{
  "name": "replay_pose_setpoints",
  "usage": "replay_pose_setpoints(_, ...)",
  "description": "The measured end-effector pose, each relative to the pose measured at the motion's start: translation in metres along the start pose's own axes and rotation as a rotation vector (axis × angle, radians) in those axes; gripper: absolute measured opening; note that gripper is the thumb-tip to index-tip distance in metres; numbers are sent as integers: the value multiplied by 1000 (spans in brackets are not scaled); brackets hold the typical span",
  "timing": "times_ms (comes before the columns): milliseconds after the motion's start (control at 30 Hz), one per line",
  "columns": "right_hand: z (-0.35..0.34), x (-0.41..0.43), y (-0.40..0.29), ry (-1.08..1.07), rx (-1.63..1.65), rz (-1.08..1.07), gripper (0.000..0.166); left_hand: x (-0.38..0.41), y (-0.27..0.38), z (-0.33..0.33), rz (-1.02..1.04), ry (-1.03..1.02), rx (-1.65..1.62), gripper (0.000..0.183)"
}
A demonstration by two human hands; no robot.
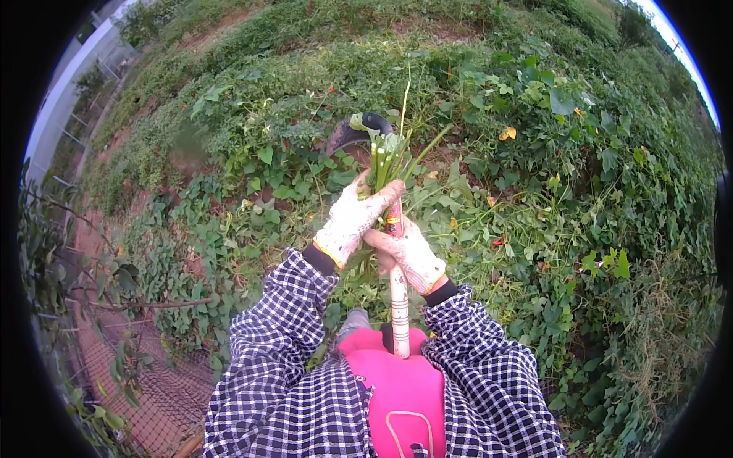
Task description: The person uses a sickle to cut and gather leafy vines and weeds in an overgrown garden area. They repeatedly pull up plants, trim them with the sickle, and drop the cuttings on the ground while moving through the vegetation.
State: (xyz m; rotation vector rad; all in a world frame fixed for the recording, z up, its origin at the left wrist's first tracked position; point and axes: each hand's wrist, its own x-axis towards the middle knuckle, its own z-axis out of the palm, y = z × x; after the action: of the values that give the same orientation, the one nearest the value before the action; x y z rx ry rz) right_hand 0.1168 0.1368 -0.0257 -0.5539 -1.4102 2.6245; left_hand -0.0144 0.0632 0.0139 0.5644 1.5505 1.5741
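My left hand (350, 220), in a pale patterned glove, grips a bunch of cut green stems (382, 163) against the upper end of a sickle handle. The white handle (399, 309) with a red label bearing writing points down towards my chest, and my right hand (411, 252), also gloved, is closed around its middle. Past the stems the sickle's dark curved blade (349, 133) bends to the left, partly covered by the stems. One thin stem stands up well above the bunch.
Leafy vines (515, 206) and weeds cover the ground ahead and to the right. Flattened, pale-backed vines (452, 220) lie near my hands. At the left are a bare branch (154, 303), dark netting (166, 395) over reddish soil and a wire fence (73, 137). Dry brush (658, 343) stands right.
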Motion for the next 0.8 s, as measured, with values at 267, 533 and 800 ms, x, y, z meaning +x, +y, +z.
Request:
replay_pose_setpoints(267,-31,-10,21,187,163,121,26,-28,8,7,-45,-293,180,122)
replay_pose_setpoints(533,-22,-36,-25,205,220,163,16,-54,-52,-3,-149,-373,259,75)
replay_pose_setpoints(800,-36,-33,-5,91,148,173,21,-56,-74,-24,-349,-206,121,54)
